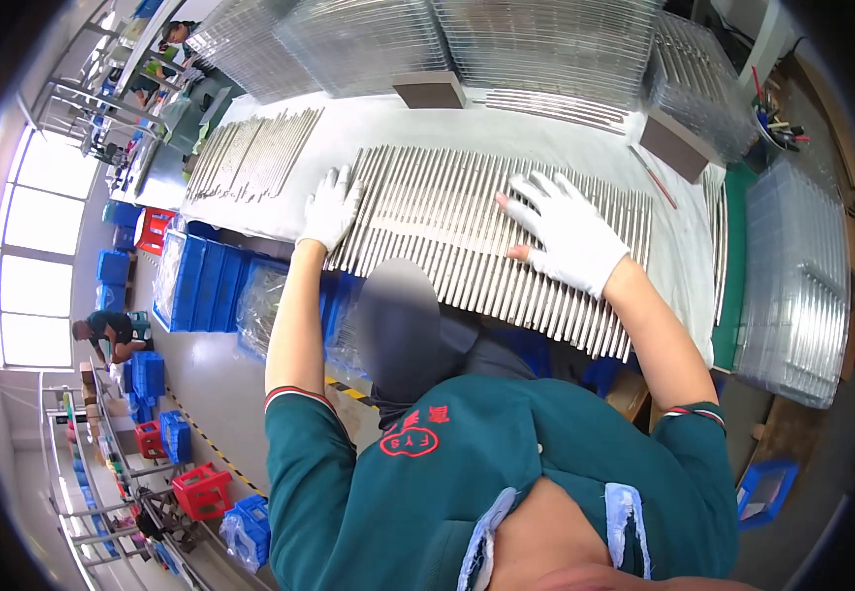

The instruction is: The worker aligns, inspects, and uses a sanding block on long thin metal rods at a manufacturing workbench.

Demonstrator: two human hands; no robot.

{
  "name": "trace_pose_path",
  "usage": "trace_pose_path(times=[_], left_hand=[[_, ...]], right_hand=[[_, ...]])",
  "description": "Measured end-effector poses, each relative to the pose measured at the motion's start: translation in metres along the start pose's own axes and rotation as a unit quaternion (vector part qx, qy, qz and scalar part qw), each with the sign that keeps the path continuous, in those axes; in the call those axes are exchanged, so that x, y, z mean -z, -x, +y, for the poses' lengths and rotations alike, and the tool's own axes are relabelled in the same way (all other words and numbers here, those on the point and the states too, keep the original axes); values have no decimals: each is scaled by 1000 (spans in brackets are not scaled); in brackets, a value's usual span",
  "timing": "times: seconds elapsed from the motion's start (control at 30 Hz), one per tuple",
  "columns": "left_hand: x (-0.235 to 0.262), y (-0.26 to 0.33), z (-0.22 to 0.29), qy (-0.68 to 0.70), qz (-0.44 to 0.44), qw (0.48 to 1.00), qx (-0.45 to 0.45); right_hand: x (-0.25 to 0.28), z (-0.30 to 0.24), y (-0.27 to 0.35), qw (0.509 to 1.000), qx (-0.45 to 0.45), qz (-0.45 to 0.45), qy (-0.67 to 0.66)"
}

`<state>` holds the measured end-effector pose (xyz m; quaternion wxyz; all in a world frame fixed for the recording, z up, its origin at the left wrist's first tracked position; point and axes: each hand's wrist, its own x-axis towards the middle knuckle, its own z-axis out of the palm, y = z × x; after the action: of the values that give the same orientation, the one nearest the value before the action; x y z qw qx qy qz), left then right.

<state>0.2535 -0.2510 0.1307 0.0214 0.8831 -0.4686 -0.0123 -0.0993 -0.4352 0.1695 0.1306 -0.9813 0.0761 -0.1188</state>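
1. Under both gloved hands, a long row of thin metal rods point(467, 222) is laid side by side on a white-covered table point(506, 128).
2. The left hand point(331, 212) is seen in a white glove, its fingers point(341, 182) held close together and only slightly spread, pressed flat on the left end of the row; nothing is gripped.
3. The right hand point(570, 231), also in a white glove, is laid flat with its fingers point(545, 192) spread wide over the right part of the row; nothing is clasped here either.
4. The rods run lengthwise in roughly the direction the fingertips point, and are touched from above by the palms and finger pads of both hands.
5. Between the two hands, a stretch of the row is left uncovered.
6. Beyond the left fingertips and further to the left, a second, smaller batch of rods point(250, 153) is spread on the same table, well apart from the hand.
7. Beyond the right fingertips, stacks of clear ribbed plastic trays point(545, 49) are piled at the table's far edge.
8. To the right of the right hand's fingers, another stack of clear trays point(796, 286) is seen.
9. Below the left wrist, blue plastic crates point(206, 286) are stood on the floor.
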Motion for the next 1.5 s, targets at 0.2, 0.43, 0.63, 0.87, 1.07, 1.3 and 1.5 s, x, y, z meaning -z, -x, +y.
trace_pose_path(times=[0.2, 0.43, 0.63, 0.87, 1.07, 1.3, 1.5], left_hand=[[12, 7, -39, 55, 71, 996, 28], [14, 29, 6, -1, 169, 985, 35], [11, 10, 8, 23, 179, 983, -10], [19, -63, -23, 44, 120, 991, -42], [-18, -101, -79, -131, 191, 972, 36], [-20, -107, -87, -83, 199, 976, 18], [-5, -80, -51, 10, 299, 944, -139]], right_hand=[[-6, 5, -1, 1000, 11, -27, 7], [-4, 8, -2, 1000, 5, -25, 15], [-4, 8, -2, 999, -12, -27, 12], [2, 2, -1, 998, -21, -46, 26], [5, -4, -4, 997, -32, -62, 33], [4, 2, -7, 997, -14, -62, 40], [-2, 5, -1, 997, -29, -55, 49]])
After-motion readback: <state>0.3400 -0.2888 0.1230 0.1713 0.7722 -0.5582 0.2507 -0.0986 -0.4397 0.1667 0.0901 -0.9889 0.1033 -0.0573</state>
